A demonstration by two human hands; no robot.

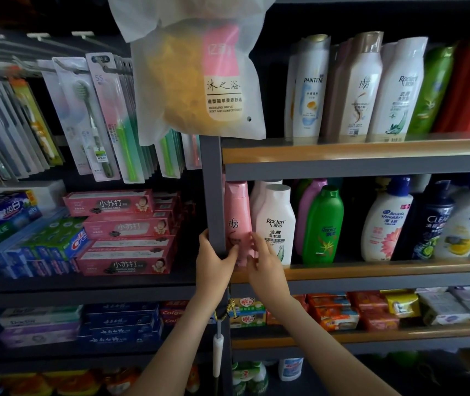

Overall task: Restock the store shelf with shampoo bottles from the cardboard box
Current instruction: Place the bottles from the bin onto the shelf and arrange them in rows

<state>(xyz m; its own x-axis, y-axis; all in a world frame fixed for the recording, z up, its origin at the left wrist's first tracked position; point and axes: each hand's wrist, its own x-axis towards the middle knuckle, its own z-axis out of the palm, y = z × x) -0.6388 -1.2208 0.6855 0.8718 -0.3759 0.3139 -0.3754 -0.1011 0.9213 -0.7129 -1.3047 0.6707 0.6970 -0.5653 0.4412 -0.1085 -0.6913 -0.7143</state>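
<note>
A pink shampoo bottle [238, 221] stands upright at the far left end of the middle shelf [371, 270], beside a white Raclen bottle [276, 224]. My left hand [213, 260] wraps around the grey upright post [213, 181], fingers on the post's left side and thumb lying against the pink bottle's lower front. My right hand [262, 261] has its fingertips closed on the pink bottle's lower right side, in front of the white bottle. The cardboard box is out of view.
More shampoo bottles fill the middle shelf to the right and the top shelf [356, 150]. A bagged bath sponge [199, 72] hangs over the post. Toothbrushes [93, 115] and toothpaste boxes [122, 232] fill the left bay. Soap packs [342, 310] lie on the lower shelf.
</note>
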